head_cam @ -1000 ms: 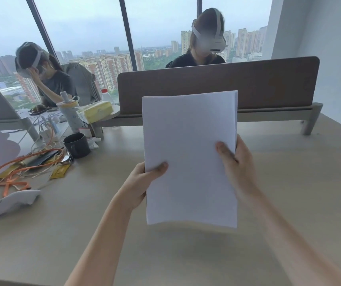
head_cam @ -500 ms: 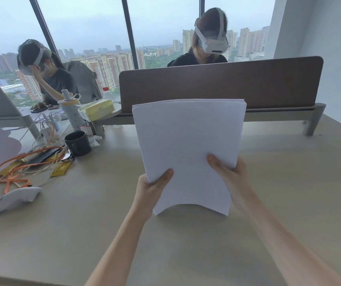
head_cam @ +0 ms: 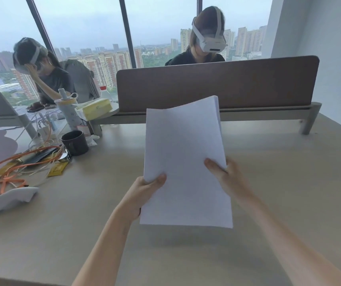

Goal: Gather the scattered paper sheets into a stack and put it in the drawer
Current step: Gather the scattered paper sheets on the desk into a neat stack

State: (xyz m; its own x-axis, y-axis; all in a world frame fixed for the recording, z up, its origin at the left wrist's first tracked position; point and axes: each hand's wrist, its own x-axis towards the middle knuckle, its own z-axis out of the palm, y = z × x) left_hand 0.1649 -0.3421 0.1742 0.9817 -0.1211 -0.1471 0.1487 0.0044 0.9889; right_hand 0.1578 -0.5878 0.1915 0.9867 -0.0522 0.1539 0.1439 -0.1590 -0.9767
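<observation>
A stack of white paper sheets (head_cam: 183,153) is held upright above the middle of the beige desk (head_cam: 289,182), its top edge bowed and leaning a little away from me. My left hand (head_cam: 145,188) grips the stack's left edge, thumb on the front. My right hand (head_cam: 226,174) grips the right edge, thumb lying across the front and fingers behind. The bottom edge hangs just above the desk and casts a shadow. No drawer is in view.
At the left lie orange cables (head_cam: 21,162), a dark mug (head_cam: 75,142), a white controller (head_cam: 10,198), a bottle (head_cam: 67,111) and a tissue box (head_cam: 96,108). A brown partition (head_cam: 217,83) spans the back; two persons with headsets sit beyond it.
The stack dropped onto the desk half a second ago, its bottom edge bending, and has since lifted and straightened. Both hands shifted lower along its sides.
</observation>
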